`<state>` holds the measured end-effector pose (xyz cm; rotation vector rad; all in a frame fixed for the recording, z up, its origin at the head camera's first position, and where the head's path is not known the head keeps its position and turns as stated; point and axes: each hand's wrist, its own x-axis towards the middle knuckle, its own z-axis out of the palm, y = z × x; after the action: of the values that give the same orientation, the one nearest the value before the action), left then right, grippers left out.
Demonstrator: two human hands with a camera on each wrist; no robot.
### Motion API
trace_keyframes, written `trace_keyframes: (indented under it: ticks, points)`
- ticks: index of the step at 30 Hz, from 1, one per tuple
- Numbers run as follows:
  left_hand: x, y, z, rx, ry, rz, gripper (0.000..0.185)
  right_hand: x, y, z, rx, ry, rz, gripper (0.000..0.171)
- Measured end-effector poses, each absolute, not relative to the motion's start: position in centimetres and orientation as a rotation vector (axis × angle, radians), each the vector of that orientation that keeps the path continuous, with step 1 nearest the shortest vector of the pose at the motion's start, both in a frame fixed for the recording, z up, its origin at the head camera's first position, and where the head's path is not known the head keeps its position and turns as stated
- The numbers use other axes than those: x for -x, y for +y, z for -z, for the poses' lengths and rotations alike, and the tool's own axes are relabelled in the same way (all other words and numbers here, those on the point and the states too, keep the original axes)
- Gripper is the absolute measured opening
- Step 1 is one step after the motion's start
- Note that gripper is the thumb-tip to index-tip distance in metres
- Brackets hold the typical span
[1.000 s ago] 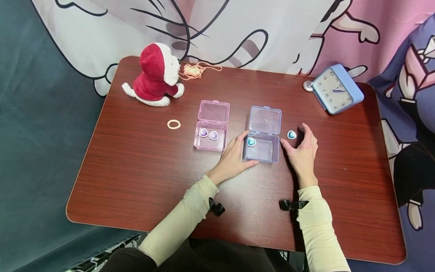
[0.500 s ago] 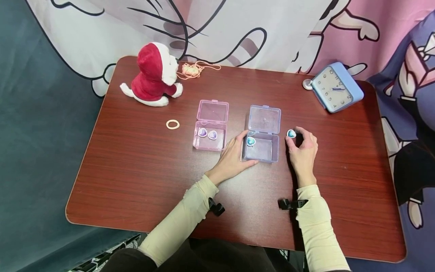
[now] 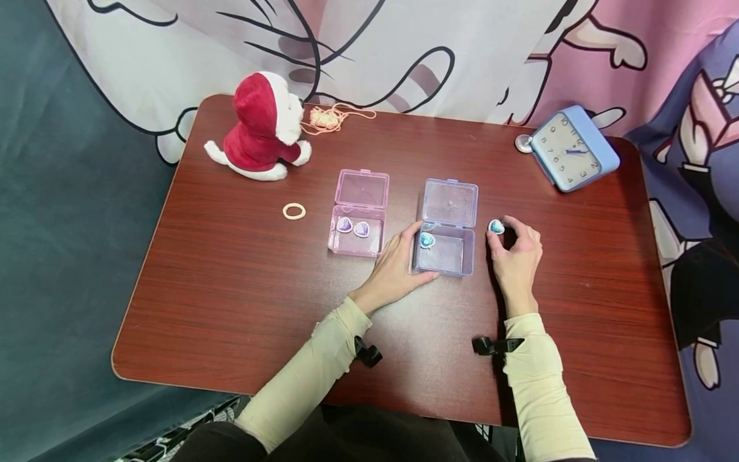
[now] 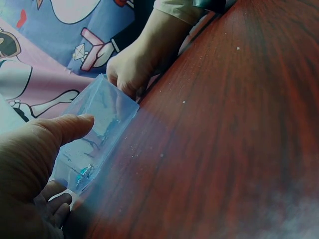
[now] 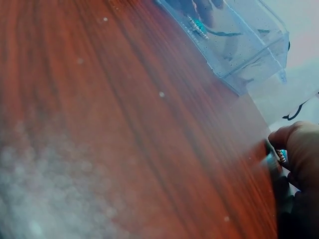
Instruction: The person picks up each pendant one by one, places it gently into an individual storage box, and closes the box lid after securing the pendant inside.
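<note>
My right hand pinches a turquoise heart-shaped gem with a pale beaded rim between thumb and index finger, just right of the clear lilac box. In the right wrist view the same gem is mostly hidden by the fingers. The lilac box stands with its lid raised, and a matching turquoise heart gem lies at its left inside. My left hand holds this box at its left front corner, thumb across the front and fingers along the left side.
A pink open box with two purple heart gems stands left of the left hand. A pale ring, a plush toy in red, a ball of peach yarn and a blue clock are farther out on the brown table.
My right hand has moved slightly, and its thumb and index finger have come together on the turquoise gem beside the box. The left hand has stayed on the box.
</note>
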<state>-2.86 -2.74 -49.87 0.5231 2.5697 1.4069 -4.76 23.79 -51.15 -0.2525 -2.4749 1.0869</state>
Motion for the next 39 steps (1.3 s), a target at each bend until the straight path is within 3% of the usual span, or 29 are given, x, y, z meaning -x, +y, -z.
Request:
trace_keyframes:
  ticks: [11,23,29,39]
  points:
    - [2.7,-2.7,50.1,-0.529,2.593,-1.401,0.107,3.5,22.2,50.0,0.222,-2.356,-1.103,0.036]
    - [2.8,-2.7,50.1,-0.552,2.611,-1.395,0.107,0.9,17.7,46.0,0.031,-2.199,-1.252,0.037]
    - [2.9,-2.8,50.1,-0.558,2.610,-1.403,0.107,0.3,17.5,47.5,-0.147,-2.328,-1.186,0.041]
    - [2.9,-2.8,50.1,-0.540,2.587,-1.409,0.106,0.1,17.2,48.2,-0.132,-2.417,-1.209,0.049]
